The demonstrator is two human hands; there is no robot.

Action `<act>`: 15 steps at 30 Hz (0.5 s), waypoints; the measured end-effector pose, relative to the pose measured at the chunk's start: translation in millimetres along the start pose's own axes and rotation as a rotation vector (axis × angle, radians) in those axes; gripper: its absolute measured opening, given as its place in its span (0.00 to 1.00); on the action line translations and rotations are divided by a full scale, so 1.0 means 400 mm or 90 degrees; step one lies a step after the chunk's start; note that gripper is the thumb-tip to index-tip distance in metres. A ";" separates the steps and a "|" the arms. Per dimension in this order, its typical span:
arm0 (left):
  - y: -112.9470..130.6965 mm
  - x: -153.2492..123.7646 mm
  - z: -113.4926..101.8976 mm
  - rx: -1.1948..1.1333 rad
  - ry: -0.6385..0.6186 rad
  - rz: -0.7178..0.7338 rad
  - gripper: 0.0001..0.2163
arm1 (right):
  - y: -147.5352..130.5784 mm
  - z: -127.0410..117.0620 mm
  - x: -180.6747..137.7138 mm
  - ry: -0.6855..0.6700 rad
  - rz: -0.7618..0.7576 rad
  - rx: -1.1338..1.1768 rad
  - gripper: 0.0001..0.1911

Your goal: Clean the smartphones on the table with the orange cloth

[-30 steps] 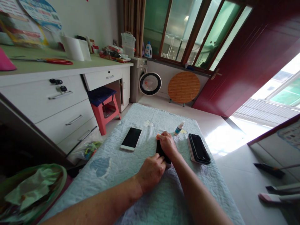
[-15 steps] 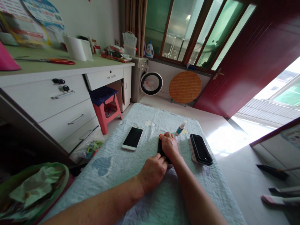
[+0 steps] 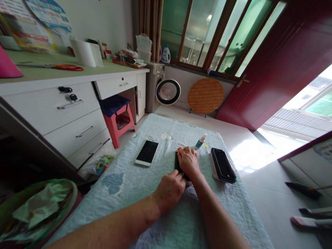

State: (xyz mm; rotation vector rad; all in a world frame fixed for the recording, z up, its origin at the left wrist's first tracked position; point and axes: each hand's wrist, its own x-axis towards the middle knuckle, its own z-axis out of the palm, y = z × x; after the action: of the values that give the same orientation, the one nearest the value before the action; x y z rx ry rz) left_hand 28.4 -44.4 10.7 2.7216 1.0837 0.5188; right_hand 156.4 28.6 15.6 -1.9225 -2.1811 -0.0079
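Observation:
A dark phone (image 3: 176, 165) lies on the pale blue quilted cover, mostly hidden under my hands. My left hand (image 3: 170, 188) is closed on its near end, fingers curled at the edge. Over the phone's screen, my right hand (image 3: 188, 161) presses a small orange cloth (image 3: 179, 149), of which only an edge shows past the fingertips. A white phone with a black screen (image 3: 147, 152) lies to the left. Just beyond my right hand stands a small spray bottle (image 3: 200, 141) with a blue label. On the right is a stack of phones (image 3: 223, 165), a black one on top.
The quilted cover (image 3: 155, 221) spreads over the surface before me. A bin with crumpled paper (image 3: 74, 193) stands at lower left. Beyond are a red stool (image 3: 116, 128), a white desk (image 3: 75, 117), a washing machine with its door open (image 3: 153, 90) and a round wooden tabletop (image 3: 205, 95).
My right hand has shifted slightly on the phone, its fingers lying flatter, and a bit more of the orange cloth shows. My left hand stays at the phone's near end.

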 end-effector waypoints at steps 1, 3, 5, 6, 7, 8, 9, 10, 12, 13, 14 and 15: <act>-0.001 0.000 0.001 0.000 0.002 0.000 0.10 | -0.001 -0.001 -0.001 0.000 0.010 -0.006 0.13; -0.001 0.000 0.002 0.001 0.004 0.001 0.10 | -0.002 -0.002 -0.001 -0.003 0.015 -0.012 0.12; -0.001 0.000 0.002 0.003 0.003 0.001 0.10 | -0.001 -0.001 0.000 -0.008 0.001 -0.006 0.12; -0.001 0.000 0.002 0.003 0.001 0.000 0.10 | 0.000 0.000 0.000 -0.009 -0.009 0.000 0.12; -0.001 0.000 0.001 0.003 -0.001 0.000 0.10 | 0.001 0.002 0.000 -0.009 -0.021 0.007 0.13; -0.001 0.000 0.000 0.004 -0.004 -0.001 0.09 | 0.002 0.003 0.000 -0.009 -0.033 0.014 0.13; 0.000 0.000 -0.001 0.005 -0.007 -0.002 0.09 | 0.003 0.003 0.000 -0.008 -0.041 0.021 0.13; 0.000 0.000 -0.002 0.006 -0.010 -0.004 0.09 | 0.004 0.003 0.000 -0.007 -0.046 0.026 0.13; 0.000 -0.001 -0.004 0.007 -0.014 -0.006 0.09 | 0.002 0.000 -0.002 -0.005 -0.041 0.030 0.13; 0.000 -0.001 -0.005 0.006 -0.017 -0.006 0.09 | 0.000 -0.002 -0.003 -0.003 -0.034 0.027 0.13; 0.000 -0.001 -0.006 0.006 -0.020 -0.005 0.09 | -0.002 -0.004 -0.005 0.000 -0.024 0.020 0.13; 0.000 -0.001 -0.007 0.006 -0.023 -0.003 0.09 | -0.005 -0.005 -0.006 0.004 -0.014 0.010 0.13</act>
State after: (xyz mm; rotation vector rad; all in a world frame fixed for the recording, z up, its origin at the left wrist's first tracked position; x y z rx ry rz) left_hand 27.2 -44.6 13.4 2.7244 1.0867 0.4630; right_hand 155.2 25.6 17.6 -1.8876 -2.1918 0.0000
